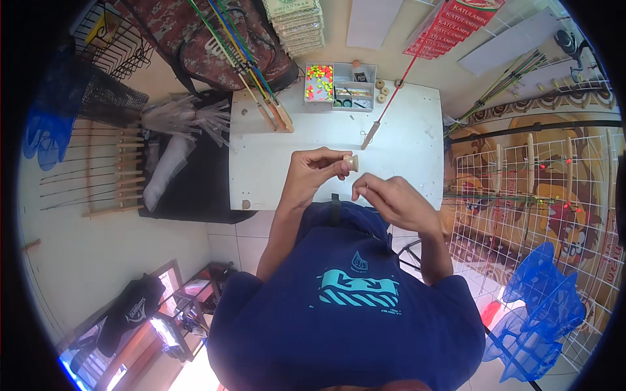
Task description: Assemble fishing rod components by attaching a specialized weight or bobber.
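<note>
1. Stack of flat pale packets with green print [297, 25], top middle by the wall.
2. Red packets with white lettering [450, 26], fanned out top right.
3. Plain white flat packs [373, 21], sitting between those two.

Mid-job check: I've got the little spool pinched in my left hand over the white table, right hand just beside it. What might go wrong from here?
The small beige spool is held only by the left hand fingertips; it might slip, roll off the white table and drop to the tiled floor.

The right hand pinches something too fine to make out; if it is line, it may tangle or slip loose.

The red-shafted rod lies just behind the hands; a reach toward the compartment box may knock it.
</note>
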Demonstrator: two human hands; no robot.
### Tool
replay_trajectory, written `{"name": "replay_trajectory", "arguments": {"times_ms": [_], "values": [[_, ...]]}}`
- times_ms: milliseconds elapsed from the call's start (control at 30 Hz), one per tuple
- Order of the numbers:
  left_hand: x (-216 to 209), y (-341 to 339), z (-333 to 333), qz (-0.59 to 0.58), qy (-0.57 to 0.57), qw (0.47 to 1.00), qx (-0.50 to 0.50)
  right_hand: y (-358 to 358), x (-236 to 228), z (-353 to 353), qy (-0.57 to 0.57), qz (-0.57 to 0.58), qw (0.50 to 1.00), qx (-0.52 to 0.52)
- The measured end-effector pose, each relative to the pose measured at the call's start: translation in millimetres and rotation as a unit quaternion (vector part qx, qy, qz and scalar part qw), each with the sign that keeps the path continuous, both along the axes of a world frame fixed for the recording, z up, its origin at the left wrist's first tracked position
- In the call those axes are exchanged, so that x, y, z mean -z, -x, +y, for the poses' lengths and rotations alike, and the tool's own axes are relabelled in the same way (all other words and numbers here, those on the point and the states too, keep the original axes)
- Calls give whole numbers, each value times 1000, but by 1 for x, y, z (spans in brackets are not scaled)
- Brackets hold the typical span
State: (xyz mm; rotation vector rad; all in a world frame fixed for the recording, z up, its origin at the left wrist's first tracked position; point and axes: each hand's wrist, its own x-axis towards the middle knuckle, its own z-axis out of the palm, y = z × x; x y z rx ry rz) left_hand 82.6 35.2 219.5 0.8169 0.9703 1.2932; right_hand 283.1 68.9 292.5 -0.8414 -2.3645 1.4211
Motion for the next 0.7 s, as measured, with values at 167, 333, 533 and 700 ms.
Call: {"name": "replay_trajectory", "arguments": {"times_ms": [167, 333, 533, 700], "values": [[-18, -3, 4, 2, 23, 999, 35, -6, 22, -1, 76, -78, 993, -49], [-28, -10, 1, 46, 52, 990, 121, -13, 47, 24, -72, -119, 990, 37], [-8, -5, -1, 65, 80, 991, 89, -6, 8, 21, -99, -89, 991, 18], [-6, 0, -1, 2, 66, 997, 43, 7, 16, -8, -10, -55, 996, -73]]}}
